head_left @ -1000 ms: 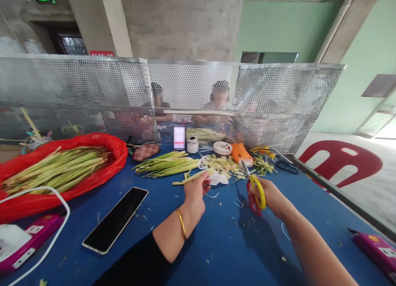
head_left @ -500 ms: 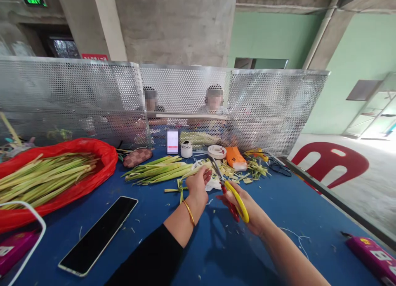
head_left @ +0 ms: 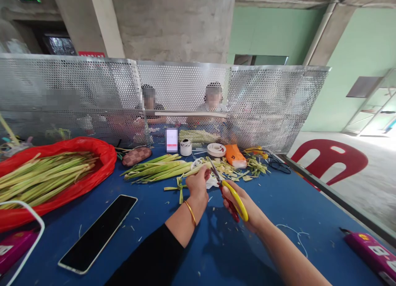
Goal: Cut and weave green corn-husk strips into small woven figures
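Note:
My left hand [head_left: 197, 186], with a gold bangle at the wrist, is closed in a pinch on a pale green leaf strip [head_left: 202, 167]. In my right hand [head_left: 247, 205] are scissors [head_left: 215, 172] with one yellow and one red handle. Their blades point away from me, close beside the left fingertips; whether they touch the strip I cannot tell. A small knotted leaf piece [head_left: 180, 188] lies just left of the left hand. Behind it rests a bundle of long green leaves [head_left: 157, 169]. Cut leaf scraps [head_left: 230, 170] are scattered beyond the blades.
On the blue table [head_left: 148, 236] lie a dark-screened phone [head_left: 99, 234], a red bag [head_left: 107, 154] of leaf strips, a tape roll [head_left: 216, 150], an orange packet [head_left: 235, 156] and a checkered pouch [head_left: 136, 156]. A perforated metal screen [head_left: 262, 109] stands behind, with people beyond it.
The scissors' blades have shifted slightly left, nearer the left fingertips. My right fingers have drawn in around the red handle. The left hand keeps its pinch, and the view has tipped slightly.

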The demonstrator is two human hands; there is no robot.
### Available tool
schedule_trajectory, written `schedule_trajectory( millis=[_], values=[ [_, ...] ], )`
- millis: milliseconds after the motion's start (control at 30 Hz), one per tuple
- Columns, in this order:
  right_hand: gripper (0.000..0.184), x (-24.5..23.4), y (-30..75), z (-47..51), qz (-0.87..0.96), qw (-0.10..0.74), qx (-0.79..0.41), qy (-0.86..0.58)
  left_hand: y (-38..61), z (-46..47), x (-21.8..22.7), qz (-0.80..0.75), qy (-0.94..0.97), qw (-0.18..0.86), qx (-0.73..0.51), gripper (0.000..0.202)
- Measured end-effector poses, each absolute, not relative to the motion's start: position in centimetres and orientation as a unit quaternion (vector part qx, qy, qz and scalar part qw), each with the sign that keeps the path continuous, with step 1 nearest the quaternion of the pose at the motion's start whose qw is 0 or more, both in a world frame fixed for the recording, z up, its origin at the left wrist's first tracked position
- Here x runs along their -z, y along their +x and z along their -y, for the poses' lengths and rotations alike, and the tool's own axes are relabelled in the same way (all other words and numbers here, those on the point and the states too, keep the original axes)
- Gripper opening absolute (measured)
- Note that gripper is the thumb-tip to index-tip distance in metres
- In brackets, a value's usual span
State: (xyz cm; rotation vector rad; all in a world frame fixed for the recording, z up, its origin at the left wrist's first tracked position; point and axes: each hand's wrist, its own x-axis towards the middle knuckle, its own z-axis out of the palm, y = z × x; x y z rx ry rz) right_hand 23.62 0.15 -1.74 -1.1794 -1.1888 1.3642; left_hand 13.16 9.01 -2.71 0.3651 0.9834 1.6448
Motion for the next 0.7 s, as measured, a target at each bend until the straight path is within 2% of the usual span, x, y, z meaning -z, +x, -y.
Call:
schedule_trajectory(
  millis=[267,533,700],
  values=[
    [0.048,2.9,23.3,-0.8,0.47,0.495,-0.558,-0.473,13.8,-8.8,2.9,-0.417,0.141,0.56,-0.702,0.005],
    [0.051,3.3,22.8,-1.3,0.464,0.486,-0.524,-0.523,13.8,-8.8,2.9,-0.41,0.14,0.57,-0.698,0.004],
    [0.054,3.6,23.3,-1.7,0.551,0.409,-0.353,-0.636,13.6,-8.4,2.3,-0.42,0.146,0.586,-0.678,0.003]
  ],
)
